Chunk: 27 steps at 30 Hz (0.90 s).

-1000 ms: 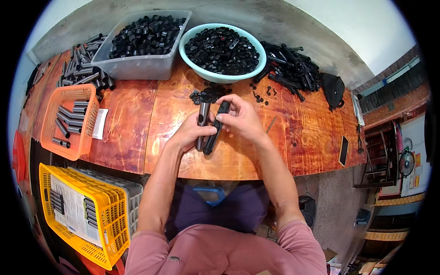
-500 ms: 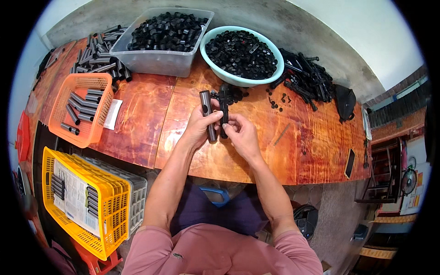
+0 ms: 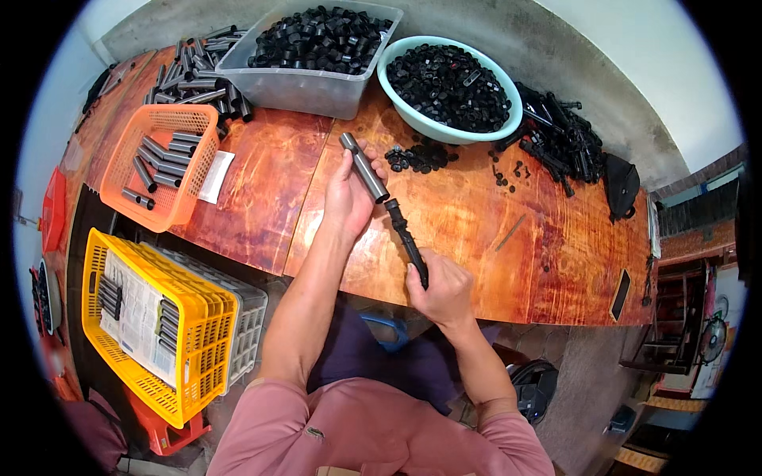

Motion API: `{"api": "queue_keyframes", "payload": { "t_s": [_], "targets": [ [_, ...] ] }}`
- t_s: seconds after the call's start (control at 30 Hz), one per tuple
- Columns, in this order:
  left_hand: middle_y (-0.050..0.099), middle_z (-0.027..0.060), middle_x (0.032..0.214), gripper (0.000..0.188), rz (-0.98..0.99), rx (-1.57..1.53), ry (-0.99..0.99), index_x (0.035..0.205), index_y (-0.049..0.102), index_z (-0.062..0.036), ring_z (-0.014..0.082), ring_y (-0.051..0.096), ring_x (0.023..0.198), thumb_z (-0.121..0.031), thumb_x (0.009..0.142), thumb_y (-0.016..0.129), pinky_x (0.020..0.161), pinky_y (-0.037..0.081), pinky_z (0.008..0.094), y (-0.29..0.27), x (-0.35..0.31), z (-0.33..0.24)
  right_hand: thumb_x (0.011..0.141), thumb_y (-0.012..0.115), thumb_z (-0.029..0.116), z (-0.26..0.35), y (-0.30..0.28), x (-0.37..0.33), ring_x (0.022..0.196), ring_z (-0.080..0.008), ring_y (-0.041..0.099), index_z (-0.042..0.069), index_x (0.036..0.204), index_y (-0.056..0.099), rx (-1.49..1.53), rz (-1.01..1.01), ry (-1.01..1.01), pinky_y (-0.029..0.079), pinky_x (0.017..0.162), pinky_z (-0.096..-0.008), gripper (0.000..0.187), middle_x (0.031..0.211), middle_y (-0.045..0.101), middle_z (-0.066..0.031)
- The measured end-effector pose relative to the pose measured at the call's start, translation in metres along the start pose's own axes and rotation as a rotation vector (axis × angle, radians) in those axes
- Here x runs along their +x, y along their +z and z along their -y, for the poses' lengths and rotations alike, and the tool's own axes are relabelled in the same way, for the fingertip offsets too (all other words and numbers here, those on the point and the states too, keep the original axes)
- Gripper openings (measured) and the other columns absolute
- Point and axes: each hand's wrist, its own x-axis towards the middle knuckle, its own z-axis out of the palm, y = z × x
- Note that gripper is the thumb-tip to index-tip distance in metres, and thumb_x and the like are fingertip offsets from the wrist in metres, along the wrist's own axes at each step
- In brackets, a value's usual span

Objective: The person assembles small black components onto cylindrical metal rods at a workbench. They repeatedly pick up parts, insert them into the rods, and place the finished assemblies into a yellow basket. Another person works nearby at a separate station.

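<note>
From the head view we see our left hand [image 3: 347, 193] wrapped around a grey metal tube [image 3: 364, 167], slanting up-left above the wooden surface [image 3: 262, 190]; our right hand [image 3: 441, 287] grips a black rod [image 3: 406, 240], its tip touching the tube's lower end.

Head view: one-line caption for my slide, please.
Left hand holds a grey metal tube; right hand grips a black rod above the wooden table.

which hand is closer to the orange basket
Left. The left hand, holding a metal tube, is just right of the orange basket; the right hand is farther right, gripping a black rod.
</note>
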Motion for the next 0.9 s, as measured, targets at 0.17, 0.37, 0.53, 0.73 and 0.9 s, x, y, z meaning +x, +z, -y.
{"api": "queue_keyframes", "payload": {
  "t_s": [0.17,0.37,0.53,0.73,0.9],
  "targets": [
    [0.059,0.0083,0.103,0.035,-0.009,0.003,-0.015,0.131,0.051,-0.0061,0.0197,0.058,0.09,-0.032,0.107,0.05,0.083,0.054,0.0347,0.0,0.0,0.003,0.081,0.074,0.013,0.002,0.003,0.005,0.057,-0.0237,0.06,-0.001,0.104,0.066,-0.108,-0.044,-0.102,0.047,0.053,-0.0365,0.028,0.066,0.058,-0.0085],
    [0.058,0.0067,0.102,0.035,-0.016,0.004,-0.002,0.131,0.052,-0.008,0.0183,0.058,0.088,-0.032,0.106,0.054,0.081,0.055,0.0336,0.004,0.0,0.003,0.08,0.074,0.015,0.002,0.005,0.008,0.057,-0.0219,0.058,-0.001,0.105,0.065,-0.153,-0.038,-0.144,0.045,0.052,-0.0353,0.03,0.065,0.055,-0.0065],
    [0.058,0.0059,0.099,0.034,0.011,-0.014,0.004,0.131,0.052,-0.0106,0.0173,0.058,0.087,-0.032,0.105,0.057,0.079,0.055,0.0319,0.008,-0.001,0.0,0.08,0.074,0.015,0.004,0.004,0.013,0.057,-0.0209,0.057,0.0,0.103,0.065,-0.172,-0.025,-0.172,0.044,0.052,-0.0349,0.029,0.065,0.053,-0.0057],
    [0.057,0.005,0.096,0.035,-0.041,0.033,0.008,0.133,0.052,-0.0128,0.0163,0.056,0.083,-0.033,0.104,0.057,0.076,0.055,0.0318,0.012,-0.004,0.003,0.081,0.073,0.015,0.004,0.006,0.014,0.056,-0.0201,0.056,0.0,0.102,0.066,-0.203,-0.01,-0.211,0.043,0.051,-0.034,0.028,0.065,0.052,-0.0053],
    [0.057,0.0048,0.096,0.038,-0.039,0.018,-0.014,0.137,0.051,-0.0127,0.0153,0.055,0.082,-0.036,0.106,0.052,0.074,0.053,0.0306,0.011,-0.006,0.001,0.08,0.073,0.014,0.005,0.012,0.016,0.055,-0.02,0.054,-0.001,0.102,0.067,-0.203,-0.029,-0.224,0.041,0.05,-0.0338,0.027,0.063,0.05,-0.0053]
  ]
}}
